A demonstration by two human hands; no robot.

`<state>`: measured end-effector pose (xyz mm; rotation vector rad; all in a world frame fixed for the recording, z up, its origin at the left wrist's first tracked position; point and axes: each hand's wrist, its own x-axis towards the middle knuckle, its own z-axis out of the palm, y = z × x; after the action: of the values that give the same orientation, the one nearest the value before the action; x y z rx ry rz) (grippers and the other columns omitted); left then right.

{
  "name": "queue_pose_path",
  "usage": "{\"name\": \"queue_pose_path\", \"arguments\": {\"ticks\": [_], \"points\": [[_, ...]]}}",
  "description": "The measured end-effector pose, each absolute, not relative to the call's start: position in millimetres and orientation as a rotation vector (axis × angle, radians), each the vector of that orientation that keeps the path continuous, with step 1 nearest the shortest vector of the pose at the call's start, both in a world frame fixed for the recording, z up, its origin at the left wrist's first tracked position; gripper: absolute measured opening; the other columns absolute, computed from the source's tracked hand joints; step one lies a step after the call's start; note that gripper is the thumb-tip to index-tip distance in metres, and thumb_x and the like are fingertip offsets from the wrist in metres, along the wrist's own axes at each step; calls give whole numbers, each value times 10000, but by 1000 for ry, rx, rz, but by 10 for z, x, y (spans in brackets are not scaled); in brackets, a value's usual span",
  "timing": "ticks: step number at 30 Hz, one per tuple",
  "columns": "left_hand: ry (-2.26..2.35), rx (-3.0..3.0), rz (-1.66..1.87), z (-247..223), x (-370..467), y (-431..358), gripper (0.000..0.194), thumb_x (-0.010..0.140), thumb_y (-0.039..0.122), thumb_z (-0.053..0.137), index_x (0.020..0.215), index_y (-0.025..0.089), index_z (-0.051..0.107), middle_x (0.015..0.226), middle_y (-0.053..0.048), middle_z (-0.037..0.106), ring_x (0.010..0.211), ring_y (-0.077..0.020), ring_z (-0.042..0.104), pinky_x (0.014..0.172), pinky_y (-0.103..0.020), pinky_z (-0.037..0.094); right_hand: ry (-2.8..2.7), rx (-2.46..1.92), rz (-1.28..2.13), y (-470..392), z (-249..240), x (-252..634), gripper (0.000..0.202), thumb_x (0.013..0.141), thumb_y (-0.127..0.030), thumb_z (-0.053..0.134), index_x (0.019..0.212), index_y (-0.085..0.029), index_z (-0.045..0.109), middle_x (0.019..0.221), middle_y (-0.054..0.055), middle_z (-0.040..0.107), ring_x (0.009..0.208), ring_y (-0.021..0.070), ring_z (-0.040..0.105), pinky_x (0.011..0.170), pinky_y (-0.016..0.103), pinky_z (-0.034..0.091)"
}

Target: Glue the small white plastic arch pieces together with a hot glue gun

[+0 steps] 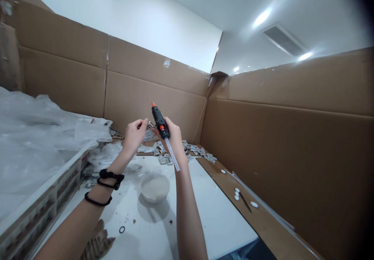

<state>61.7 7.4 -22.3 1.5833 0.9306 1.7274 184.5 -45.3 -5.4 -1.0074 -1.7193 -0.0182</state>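
Observation:
My right hand [175, 138] is wrapped round a black hot glue gun [158, 116] with an orange nozzle tip that points up and away. A translucent glue stick [173, 155] sticks out of its back end. Just left of the gun, my left hand [135, 134] pinches a small flat piece [150, 125] with dark and light markings; its exact kind is too small to make out. Both hands are raised above the table. Under them, closer to me, stands a white bowl [154, 188].
Plastic bags [43, 131] heap over a slotted rack [55, 192] at left. Several small metallic pieces [166, 158] lie at the back. White oval pieces [254, 204] and a thin dark tool [245, 202] lie on the right cardboard strip. Cardboard walls [154, 92] enclose the table [210, 213]. A black ring [122, 229] lies in front.

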Motion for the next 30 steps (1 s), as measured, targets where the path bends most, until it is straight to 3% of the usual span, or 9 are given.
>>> {"name": "queue_pose_path", "arguments": {"ticks": [4,7,12,18,25,28,30], "points": [[898,1581,1680,-216,624,77,311,777,441,522,628,169,533,521,33,412,444,-109,428,327,-201,384,-1689,-1022,-28,-415,-70,1846,108,759,-311,500,789,-222,447,679,-33,539,583,125,417,567,207,311],[863,1567,1614,-193,624,62,299,785,437,517,672,163,564,559,16,481,475,-118,470,352,-208,406,-1653,-1030,-37,-407,-72,1853,126,750,-307,502,839,-228,461,683,-39,538,584,122,417,569,204,310],[734,1558,1332,-130,553,6,309,799,452,515,811,155,601,724,-38,619,507,-128,565,400,-216,416,-1625,-1001,-32,-417,-62,1909,140,746,-268,473,874,-213,485,707,-21,559,613,131,463,588,210,340],[682,1742,1062,-131,411,19,410,701,420,680,1028,202,561,900,-50,632,524,-112,589,436,-220,472,-1587,-963,19,-386,-55,2007,177,744,-327,519,864,-198,515,719,-6,580,626,140,510,591,224,376],[703,1802,1131,-138,482,-12,476,802,422,570,1219,217,463,848,-56,602,630,-171,633,339,-186,432,-1511,-891,96,-289,-89,1986,248,755,-395,565,869,-175,551,724,-7,568,606,121,495,587,224,397],[715,1763,1226,-112,567,-100,517,853,375,501,1336,240,373,868,-67,583,594,-173,632,295,-176,394,-1453,-863,240,-221,-103,1994,362,728,-468,602,920,-162,574,709,-1,575,546,111,493,549,229,409],[719,1768,1287,-101,616,-150,477,869,357,474,1325,232,415,907,-80,583,551,-151,615,277,-169,374,-1443,-848,286,-191,-110,2011,412,704,-488,627,941,-153,592,711,7,582,543,111,501,539,232,417]]}}
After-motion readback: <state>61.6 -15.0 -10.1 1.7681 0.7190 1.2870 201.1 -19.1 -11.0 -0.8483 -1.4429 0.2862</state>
